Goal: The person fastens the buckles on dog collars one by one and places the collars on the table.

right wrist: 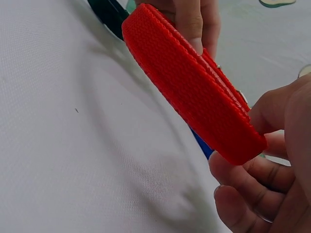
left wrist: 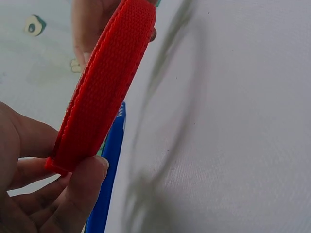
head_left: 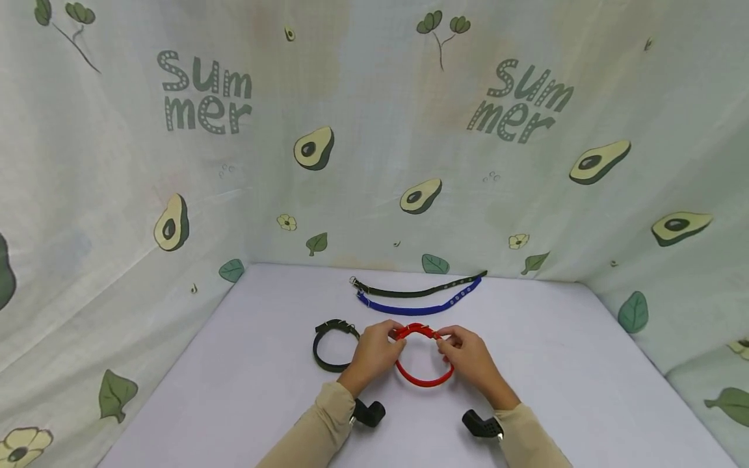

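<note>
A red collar [head_left: 426, 383], buckled into a loop, is held up off the table between my two hands. My left hand [head_left: 374, 354] pinches its left side near the buckle end, thumb against the webbing. On the opposite side, my right hand [head_left: 471, 361] grips the loop between thumb and fingers. The woven outer face of the collar [left wrist: 104, 87] fills much of the left wrist view, and its shadow falls on the cloth. In the right wrist view small metal parts peek out behind the red band [right wrist: 189, 87]; the buckle is mostly hidden there.
Left of my left hand lies a dark green collar [head_left: 332, 368] closed into a loop, partly covered by that hand. Farther back, a blue collar [head_left: 415, 311] and another dark green collar [head_left: 404, 294] lie stretched out. A printed curtain [head_left: 363, 214] borders the white table [head_left: 246, 390].
</note>
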A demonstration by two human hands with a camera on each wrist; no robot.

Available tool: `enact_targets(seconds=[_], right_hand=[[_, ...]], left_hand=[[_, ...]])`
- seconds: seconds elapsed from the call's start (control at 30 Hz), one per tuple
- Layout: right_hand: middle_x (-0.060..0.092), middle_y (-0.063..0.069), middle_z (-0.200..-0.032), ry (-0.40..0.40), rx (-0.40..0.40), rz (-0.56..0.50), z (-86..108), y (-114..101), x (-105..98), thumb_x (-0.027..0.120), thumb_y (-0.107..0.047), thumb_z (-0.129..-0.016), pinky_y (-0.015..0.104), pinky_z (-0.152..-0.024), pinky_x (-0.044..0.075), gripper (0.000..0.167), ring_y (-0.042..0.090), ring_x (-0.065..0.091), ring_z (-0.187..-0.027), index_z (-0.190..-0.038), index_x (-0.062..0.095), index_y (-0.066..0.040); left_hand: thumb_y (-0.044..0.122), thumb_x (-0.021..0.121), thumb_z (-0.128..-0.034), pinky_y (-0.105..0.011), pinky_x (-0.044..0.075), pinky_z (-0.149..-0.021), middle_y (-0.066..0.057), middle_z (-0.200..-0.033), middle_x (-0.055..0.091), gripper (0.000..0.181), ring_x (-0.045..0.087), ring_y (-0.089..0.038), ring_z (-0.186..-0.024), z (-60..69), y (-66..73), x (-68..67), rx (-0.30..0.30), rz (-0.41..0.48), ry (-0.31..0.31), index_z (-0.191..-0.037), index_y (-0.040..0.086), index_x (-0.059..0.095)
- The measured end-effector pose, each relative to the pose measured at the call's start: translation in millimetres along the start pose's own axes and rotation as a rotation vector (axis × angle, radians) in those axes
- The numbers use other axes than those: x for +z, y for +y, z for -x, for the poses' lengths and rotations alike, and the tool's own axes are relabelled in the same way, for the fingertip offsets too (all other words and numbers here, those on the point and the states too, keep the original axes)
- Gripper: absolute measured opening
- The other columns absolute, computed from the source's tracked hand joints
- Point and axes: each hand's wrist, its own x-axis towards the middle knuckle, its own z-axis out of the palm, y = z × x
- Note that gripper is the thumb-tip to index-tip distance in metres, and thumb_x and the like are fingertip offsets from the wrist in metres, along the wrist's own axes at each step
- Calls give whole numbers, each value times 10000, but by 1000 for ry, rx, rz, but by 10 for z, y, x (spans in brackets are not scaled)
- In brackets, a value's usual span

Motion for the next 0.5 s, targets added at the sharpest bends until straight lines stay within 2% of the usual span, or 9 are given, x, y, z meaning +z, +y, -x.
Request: enact_targets(seconds=[0.27,0.5], right_hand=[[673,50,-788,-27,19,29,-23,9,-12,671,-120,-937,287,-620,500,215,175,596,-679,-1134,691,-39],[668,32,-773,-56,38,46,-21,6,-6,686,-127,-920,298,-633,488,192,169,578,-678,-1090,710,-41]], left_hand=[[134,767,-884,-218,510,-611,0,-885,699,240,585,-121,-760,-24,-40,13,-32,-13,-10,-1113,74,728],[132,772,-886,-229,524,-633,-31,-922,711,273,594,-131,-767,-58,-45,-88,-40,-49,-37,-1142,55,719]])
